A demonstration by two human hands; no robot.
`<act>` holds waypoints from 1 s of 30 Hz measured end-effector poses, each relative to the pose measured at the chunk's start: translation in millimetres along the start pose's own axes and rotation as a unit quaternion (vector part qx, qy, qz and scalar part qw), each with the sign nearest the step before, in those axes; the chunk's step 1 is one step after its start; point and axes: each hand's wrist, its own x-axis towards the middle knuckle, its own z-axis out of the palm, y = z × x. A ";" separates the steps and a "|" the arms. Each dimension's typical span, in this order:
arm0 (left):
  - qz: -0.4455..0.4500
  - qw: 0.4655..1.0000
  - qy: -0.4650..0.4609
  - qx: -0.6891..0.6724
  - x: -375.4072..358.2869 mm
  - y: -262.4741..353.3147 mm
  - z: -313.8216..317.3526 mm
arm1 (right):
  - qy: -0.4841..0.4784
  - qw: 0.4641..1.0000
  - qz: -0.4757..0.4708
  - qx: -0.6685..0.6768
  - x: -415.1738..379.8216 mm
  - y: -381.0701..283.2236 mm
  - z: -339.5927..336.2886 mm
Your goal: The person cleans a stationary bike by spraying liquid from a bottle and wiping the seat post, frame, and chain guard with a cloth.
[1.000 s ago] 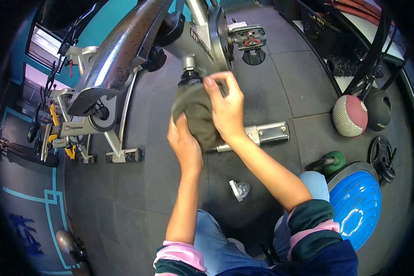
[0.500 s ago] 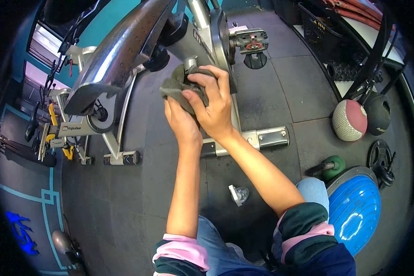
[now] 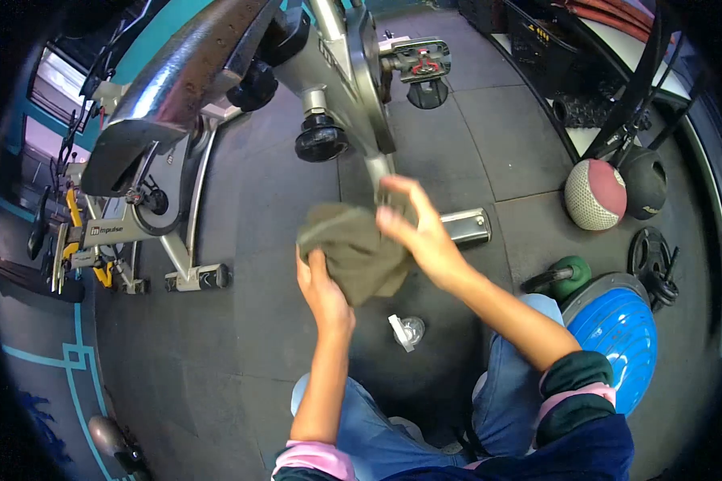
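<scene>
A dark olive-green cloth (image 3: 353,252) hangs bunched in front of the exercise bike, low over the floor. My left hand (image 3: 322,293) is closed on its left side, with the thumb pressed over the fabric. At the cloth's upper right edge is my right hand (image 3: 421,232), its fingers apart and slightly smeared by motion. Above both hands, the bike's black adjustment knob (image 3: 321,138) shows uncovered on the silver frame (image 3: 353,104). A small clear bottle with a white spray head (image 3: 407,332) is on the floor below the cloth, between my legs.
A second bike (image 3: 124,231) stands at left. To the right are a pink-and-white ball (image 3: 595,195), a black ball (image 3: 644,183), a green kettlebell (image 3: 569,276), weight plates (image 3: 650,255) and a blue balance dome (image 3: 614,341). The bike's foot bar (image 3: 467,227) lies just beyond my right hand.
Both hands have come down and away from the knob with the cloth, leaving the knob exposed. The cloth is more spread out, and my right hand has moved to its right edge.
</scene>
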 end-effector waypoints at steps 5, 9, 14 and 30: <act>-0.082 0.990 -0.116 0.021 -32.8 -35.1 -15.2 | -0.163 0.978 0.118 -0.051 -22.0 7.7 -41.5; -0.086 0.977 -0.152 0.120 -26.6 -37.1 -47.0 | 0.072 0.996 0.045 -0.014 29.1 11.5 -42.4; -0.117 0.980 -0.069 0.147 -32.1 -51.0 -80.3 | 0.147 0.911 -0.279 -0.265 104.4 66.8 0.5; -0.121 0.970 -0.022 0.211 -36.7 -86.6 -127.5 | -0.089 0.816 0.047 -0.570 59.6 218.5 -89.1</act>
